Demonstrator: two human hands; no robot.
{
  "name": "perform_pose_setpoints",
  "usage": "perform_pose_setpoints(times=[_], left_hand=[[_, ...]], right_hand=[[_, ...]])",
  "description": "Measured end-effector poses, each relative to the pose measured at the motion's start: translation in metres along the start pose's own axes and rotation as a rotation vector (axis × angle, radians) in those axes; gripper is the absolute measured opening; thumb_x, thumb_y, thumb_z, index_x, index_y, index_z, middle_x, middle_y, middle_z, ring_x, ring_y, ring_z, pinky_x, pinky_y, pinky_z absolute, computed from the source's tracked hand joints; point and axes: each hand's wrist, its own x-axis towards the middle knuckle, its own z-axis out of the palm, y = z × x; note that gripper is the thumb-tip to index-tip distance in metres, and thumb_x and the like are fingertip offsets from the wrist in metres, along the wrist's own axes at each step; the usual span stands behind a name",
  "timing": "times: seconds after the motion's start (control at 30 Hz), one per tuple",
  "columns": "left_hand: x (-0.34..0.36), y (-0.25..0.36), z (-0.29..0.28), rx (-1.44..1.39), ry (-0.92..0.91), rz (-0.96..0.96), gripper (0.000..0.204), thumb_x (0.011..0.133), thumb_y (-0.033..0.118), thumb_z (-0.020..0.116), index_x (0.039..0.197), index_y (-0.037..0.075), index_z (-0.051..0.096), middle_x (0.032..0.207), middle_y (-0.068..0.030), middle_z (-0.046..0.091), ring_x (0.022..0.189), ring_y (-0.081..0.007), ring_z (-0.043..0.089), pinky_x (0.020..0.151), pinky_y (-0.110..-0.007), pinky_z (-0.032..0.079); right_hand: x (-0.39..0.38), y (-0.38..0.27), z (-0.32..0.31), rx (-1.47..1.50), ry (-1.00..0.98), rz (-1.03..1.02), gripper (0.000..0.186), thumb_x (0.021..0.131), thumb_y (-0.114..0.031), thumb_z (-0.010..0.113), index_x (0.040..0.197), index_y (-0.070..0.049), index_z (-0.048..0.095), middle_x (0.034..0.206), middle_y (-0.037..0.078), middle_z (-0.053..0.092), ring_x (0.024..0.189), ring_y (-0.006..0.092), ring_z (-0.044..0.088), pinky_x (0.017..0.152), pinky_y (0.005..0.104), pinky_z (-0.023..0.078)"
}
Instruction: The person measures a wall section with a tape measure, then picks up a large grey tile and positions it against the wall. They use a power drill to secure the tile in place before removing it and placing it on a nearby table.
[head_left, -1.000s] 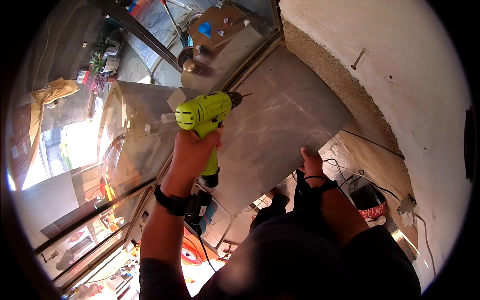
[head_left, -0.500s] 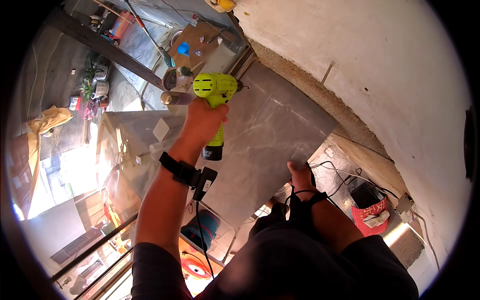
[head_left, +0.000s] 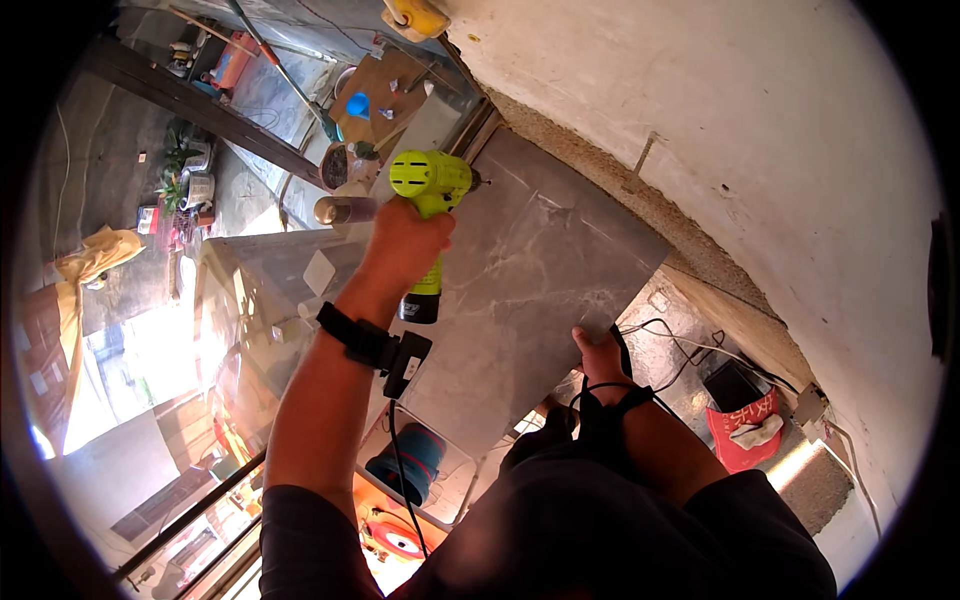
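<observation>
My left hand point(head_left: 408, 238) is closed round the grip of a lime-green cordless drill point(head_left: 432, 178) with a black battery base. The drill is held over the far left part of a grey marbled panel point(head_left: 530, 260), and its bit points right, toward the wall. Whether the bit touches anything cannot be made out. At the panel's near right edge, my right hand point(head_left: 598, 352) grips it with the thumb on top. The other fingers are mostly hidden. A strap with a black device and cable is on my left wrist.
A rough white wall point(head_left: 760, 130) runs along the right. Below it lie loose cables point(head_left: 690, 345) and a red bag point(head_left: 742, 432). A blue bucket point(head_left: 408, 462) stands under the panel's near edge. Left of the drill is a bottle point(head_left: 345, 210); farther off are a blue cup point(head_left: 358, 105) and potted plants point(head_left: 185, 165).
The view has shifted slightly, so the far background sits a little farther left. The drill has moved very slightly nearer in the picture. Both hands keep their holds.
</observation>
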Motion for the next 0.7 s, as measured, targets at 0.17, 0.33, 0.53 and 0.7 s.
perform_pose_setpoints(times=[0.17, 0.33, 0.53, 0.7], left_hand=[[0.004, -0.005, 0.001, 0.014, -0.034, 0.021, 0.031, 0.077, 0.013, 0.061, 0.097, -0.01, 0.06, 0.072, -0.0116, 0.063, 0.061, -0.0183, 0.062, 0.057, -0.032, 0.048], [0.004, -0.001, 0.002, 0.028, -0.026, 0.015, 0.03, 0.077, 0.013, 0.061, 0.096, -0.01, 0.06, 0.072, -0.0119, 0.063, 0.061, -0.0186, 0.062, 0.057, -0.032, 0.048], [0.005, -0.001, 0.001, 0.038, -0.018, 0.02, 0.03, 0.077, 0.013, 0.061, 0.096, -0.011, 0.06, 0.073, -0.013, 0.064, 0.061, -0.0194, 0.063, 0.057, -0.033, 0.049], [0.005, 0.001, 0.001, 0.034, -0.016, 0.002, 0.03, 0.077, 0.013, 0.061, 0.095, -0.011, 0.06, 0.073, -0.0136, 0.064, 0.061, -0.0195, 0.063, 0.056, -0.033, 0.049]], right_hand=[[0.011, 0.021, -0.003, 0.026, -0.099, 0.003, 0.051, 0.089, -0.016, 0.064, 0.133, -0.006, 0.041, 0.12, 0.009, 0.056, 0.1, 0.0233, 0.061, 0.073, 0.0364, 0.057], [0.012, 0.022, -0.004, 0.027, -0.111, 0.011, 0.052, 0.089, -0.016, 0.064, 0.134, -0.007, 0.04, 0.121, 0.009, 0.055, 0.102, 0.024, 0.06, 0.074, 0.0372, 0.057], [0.009, 0.015, -0.003, -0.01, -0.108, 0.03, 0.052, 0.089, -0.015, 0.065, 0.134, -0.007, 0.04, 0.121, 0.01, 0.055, 0.103, 0.0243, 0.06, 0.074, 0.0381, 0.057], [0.012, 0.022, -0.003, 0.003, -0.088, 0.0, 0.05, 0.088, -0.016, 0.066, 0.132, -0.007, 0.042, 0.119, 0.01, 0.056, 0.102, 0.0235, 0.06, 0.073, 0.0376, 0.057]])
